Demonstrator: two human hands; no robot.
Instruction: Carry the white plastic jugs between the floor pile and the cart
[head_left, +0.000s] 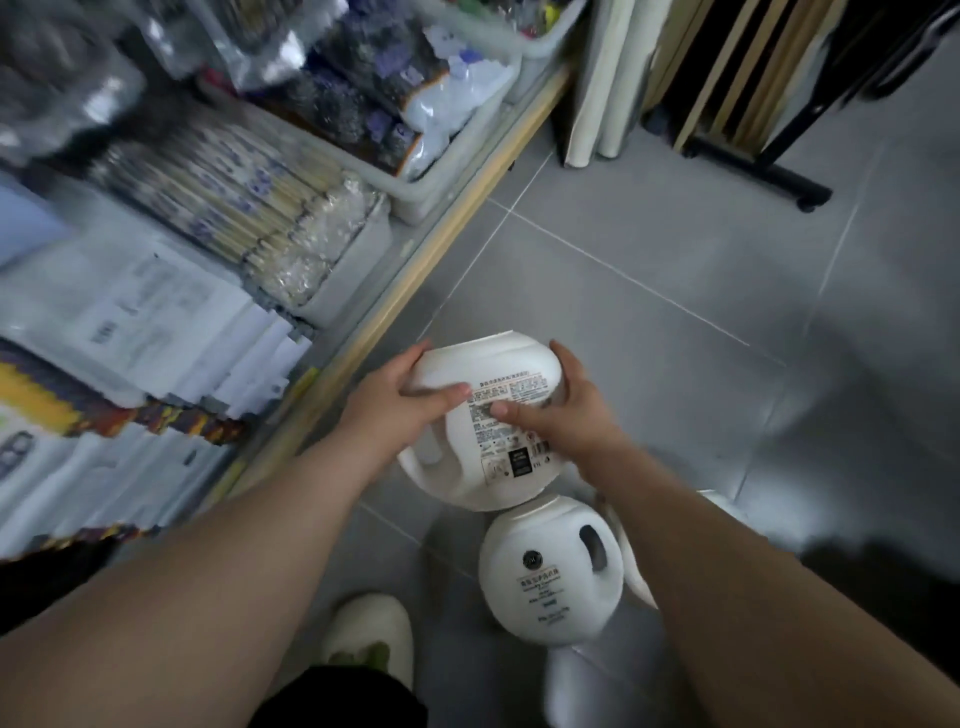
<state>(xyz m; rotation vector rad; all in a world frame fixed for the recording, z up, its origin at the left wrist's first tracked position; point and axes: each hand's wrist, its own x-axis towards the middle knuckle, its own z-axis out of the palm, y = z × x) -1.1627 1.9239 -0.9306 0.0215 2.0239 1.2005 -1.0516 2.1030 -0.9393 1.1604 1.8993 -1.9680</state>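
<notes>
Head view, both hands' grip clasping white jug (483, 415), second jug (545, 571) beneath, shelf (415, 280) left

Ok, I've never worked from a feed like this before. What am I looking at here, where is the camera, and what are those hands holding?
This is one picture, taken by a wide-angle camera worn on a person's head, looking down past both forearms. No machine is involved, only bare hands. The left hand and right hand grip a white jug from either side, its printed label facing up, held above the grey tiled floor. A second white jug with a handle lies on the floor just below it. On the left runs a shelf with bins of packaged goods, blurred. A pale shoe shows at the bottom.
</notes>
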